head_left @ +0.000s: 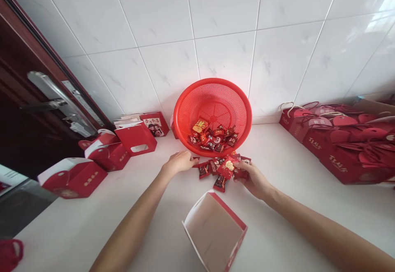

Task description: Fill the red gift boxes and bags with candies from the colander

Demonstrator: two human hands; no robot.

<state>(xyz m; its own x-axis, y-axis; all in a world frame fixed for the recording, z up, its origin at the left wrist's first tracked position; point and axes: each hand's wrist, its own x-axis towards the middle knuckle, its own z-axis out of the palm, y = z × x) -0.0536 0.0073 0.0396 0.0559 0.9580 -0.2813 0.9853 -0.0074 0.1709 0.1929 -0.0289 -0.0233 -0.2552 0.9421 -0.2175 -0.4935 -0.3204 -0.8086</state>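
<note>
A red plastic basket (212,84) leans tilted toward me against the wall, with wrapped candies (216,138) in its lower part. More red and dark packets (219,183) lie on the white table just in front of it. My left hand (179,161) is at the left end of this pile, fingers closed at a small red packet (196,161). At the pile's right side my right hand (251,177) pinches red candy packets (228,166) between thumb and fingers. Nearer to me stands an open-topped box (214,231), white inside with red edges, and nothing shows inside it.
Several red gift boxes (112,154) stand at the left, beside a dark door (27,99) with a metal handle. Many closed red boxes with cord handles (336,152) fill the right side. A tiled wall (160,12) bounds the white table (148,231).
</note>
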